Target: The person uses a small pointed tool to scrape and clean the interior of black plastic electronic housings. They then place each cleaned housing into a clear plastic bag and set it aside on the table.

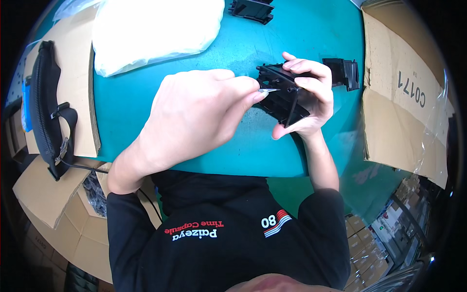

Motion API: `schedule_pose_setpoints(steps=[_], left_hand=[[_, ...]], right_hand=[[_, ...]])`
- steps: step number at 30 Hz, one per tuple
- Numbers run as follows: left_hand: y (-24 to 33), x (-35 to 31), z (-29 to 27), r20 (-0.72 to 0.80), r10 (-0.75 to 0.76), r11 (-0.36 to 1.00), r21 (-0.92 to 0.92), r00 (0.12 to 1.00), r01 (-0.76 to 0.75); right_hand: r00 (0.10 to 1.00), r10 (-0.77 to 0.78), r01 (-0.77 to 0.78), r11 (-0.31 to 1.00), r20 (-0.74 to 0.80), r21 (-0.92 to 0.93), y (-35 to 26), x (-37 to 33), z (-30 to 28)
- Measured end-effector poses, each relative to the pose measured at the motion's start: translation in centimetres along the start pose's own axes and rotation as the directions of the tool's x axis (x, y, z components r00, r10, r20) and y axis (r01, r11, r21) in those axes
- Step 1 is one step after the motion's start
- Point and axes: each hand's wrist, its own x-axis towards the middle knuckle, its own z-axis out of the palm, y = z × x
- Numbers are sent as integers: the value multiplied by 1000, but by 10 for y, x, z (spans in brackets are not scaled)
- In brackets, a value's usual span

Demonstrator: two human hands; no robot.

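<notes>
My right hand [316, 95] is closed around a black plastic housing [282, 100] with ribs and open compartments, holding it tilted above the table. Its fingers grip the far and right edges, and the thumb presses near the lower edge. My left hand [199, 114] pinches a small pointed metal piece [270, 90], like a blade tip; the rest of it is hidden in the fingers. That tip reaches to the left side of the housing. Whether it touches the plastic I cannot tell.
On the green table [131, 112] lie a white plastic bag [155, 34] and two more black plastic parts, one at the far edge [251, 9] and another [343, 74] right of my hand. Cardboard boxes stand left [80, 97] and right [389, 117]. A black strap [46, 107] hangs over the left box.
</notes>
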Motion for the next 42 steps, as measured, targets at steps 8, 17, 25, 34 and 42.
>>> schedule_pose_setpoints(steps=[8,17,25,34,42], left_hand=[[-4,1,1,-3,26,999,-34,1000,-26],[-6,-2,2,99,80,955,276,992,-105],[-7,-3,17,18,214,773,608,977,-181],[-13,1,21,-67,212,839,523,975,-146],[-29,15,21,-241,212,974,130,947,-185]], right_hand=[[999,40,-40,998,5,-43,-3,1,0],[991,96,-81,984,92,-156,-7,3,-5],[984,82,-22,937,158,-349,-13,9,-9],[987,35,36,899,154,-436,-16,12,-18],[408,892,-664,437,-197,607,-13,-1,-11]])
